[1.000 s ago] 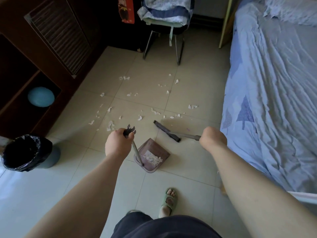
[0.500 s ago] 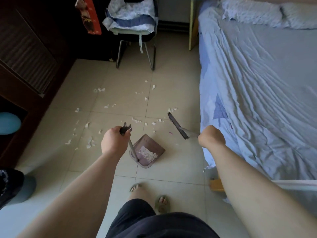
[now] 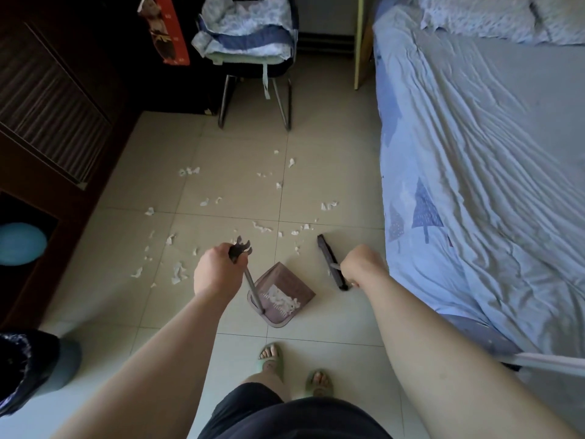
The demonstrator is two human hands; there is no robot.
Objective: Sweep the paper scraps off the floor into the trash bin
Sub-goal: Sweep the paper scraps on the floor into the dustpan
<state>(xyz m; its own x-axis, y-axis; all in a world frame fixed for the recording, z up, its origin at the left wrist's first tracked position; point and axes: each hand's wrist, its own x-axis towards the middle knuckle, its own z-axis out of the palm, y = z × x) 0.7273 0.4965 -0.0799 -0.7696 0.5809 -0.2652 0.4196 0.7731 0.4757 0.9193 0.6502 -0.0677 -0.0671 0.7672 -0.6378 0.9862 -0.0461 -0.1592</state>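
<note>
Gripping the dustpan (image 3: 285,280) by its thin metal pole, the left hand (image 3: 218,270) is curled tight, and the right hand (image 3: 361,263) is clamped on the broom (image 3: 330,261). The squarish brown pan sits between them on glossy tile (image 3: 316,172). Crumpled white scraps (image 3: 178,273) lie inside it and beyond. The round black-bagged bin (image 3: 22,369) is far left.

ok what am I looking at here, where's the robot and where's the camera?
There is no robot. These are a person's two bare arms, filmed by one wide-angle camera worn on the head and looking down. The left hand grips the long handle of a dustpan standing on the tiled floor, and some scraps already lie in it. The right hand grips a broom beside the bed. Paper scraps are scattered on the tiles ahead. The trash bin, lined with a dark bag, sits at lower left.
</note>
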